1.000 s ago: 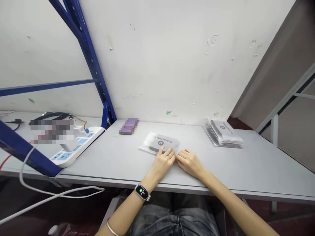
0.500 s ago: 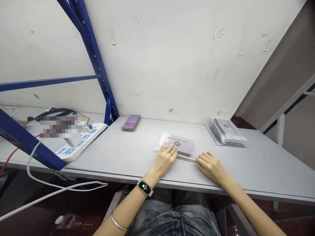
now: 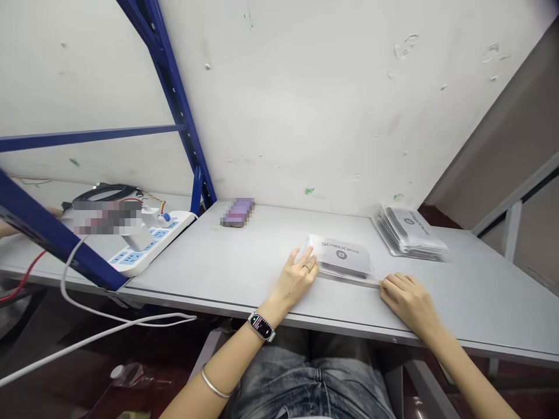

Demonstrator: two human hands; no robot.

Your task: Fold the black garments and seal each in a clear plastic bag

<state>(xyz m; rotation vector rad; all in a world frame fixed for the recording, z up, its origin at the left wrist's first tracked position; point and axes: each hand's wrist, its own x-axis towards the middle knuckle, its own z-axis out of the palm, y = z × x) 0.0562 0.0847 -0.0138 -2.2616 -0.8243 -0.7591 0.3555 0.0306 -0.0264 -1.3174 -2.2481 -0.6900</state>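
A flat, clear plastic packet with a grey-and-white insert printed ROCKBROS lies on the table in front of me. My left hand rests at its left end, fingers apart, the fingertips touching the packet's edge. At the near right corner, my right hand has its fingers curled closed on the edge of the plastic. Farther right, by the wall, sits a stack of similar packets, slightly fanned.
The grey table meets a white wall. A phone, blurred out, lies at the back left. Beyond the blue rack post are a white power strip, plugs, black cable and another person's hand.
The packet has slid right along the table, and my right hand has moved right with it. My left hand has gone from lying over the packet to its left edge.
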